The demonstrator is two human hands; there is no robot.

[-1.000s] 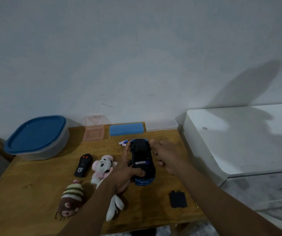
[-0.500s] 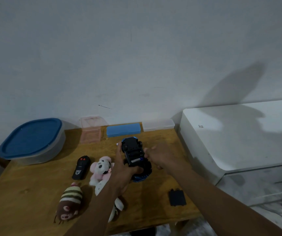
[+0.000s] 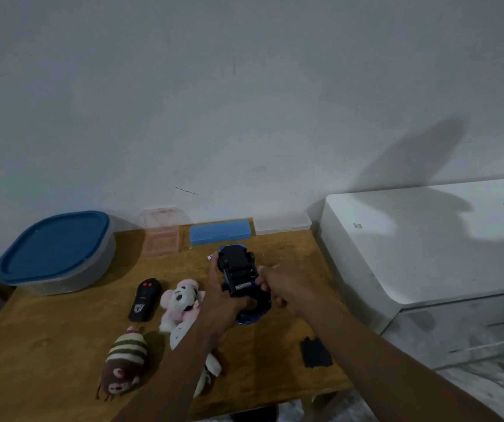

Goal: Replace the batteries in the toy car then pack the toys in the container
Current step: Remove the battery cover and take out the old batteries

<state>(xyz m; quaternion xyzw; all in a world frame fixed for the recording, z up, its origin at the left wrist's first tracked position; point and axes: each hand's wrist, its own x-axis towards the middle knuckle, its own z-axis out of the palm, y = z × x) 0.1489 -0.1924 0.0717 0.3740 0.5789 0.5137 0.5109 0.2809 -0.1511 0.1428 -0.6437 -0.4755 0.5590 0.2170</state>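
The blue toy car (image 3: pixel 238 269) is held upside down over the table, its black underside facing me. My left hand (image 3: pixel 223 303) grips it from the left and below. My right hand (image 3: pixel 281 284) pinches the end of a battery (image 3: pixel 244 286) lying in the car's open compartment. The black battery cover (image 3: pixel 316 352) lies on the table at the front right. A loose battery (image 3: pixel 210 257) shows behind the car. A grey container with a blue lid (image 3: pixel 56 251) stands at the back left.
On the wooden table (image 3: pixel 46 345) lie a black remote (image 3: pixel 144 300), a pink and white plush (image 3: pixel 182 300) and a striped brown plush (image 3: pixel 124 360). A pink box (image 3: pixel 161 233), blue case (image 3: pixel 220 234) and clear case (image 3: pixel 281 223) line the wall. A white cabinet (image 3: pixel 412 239) stands right.
The car has been lifted and tilted towards me in my left hand. My right hand has come onto the battery in the compartment. The camera has shifted slightly.
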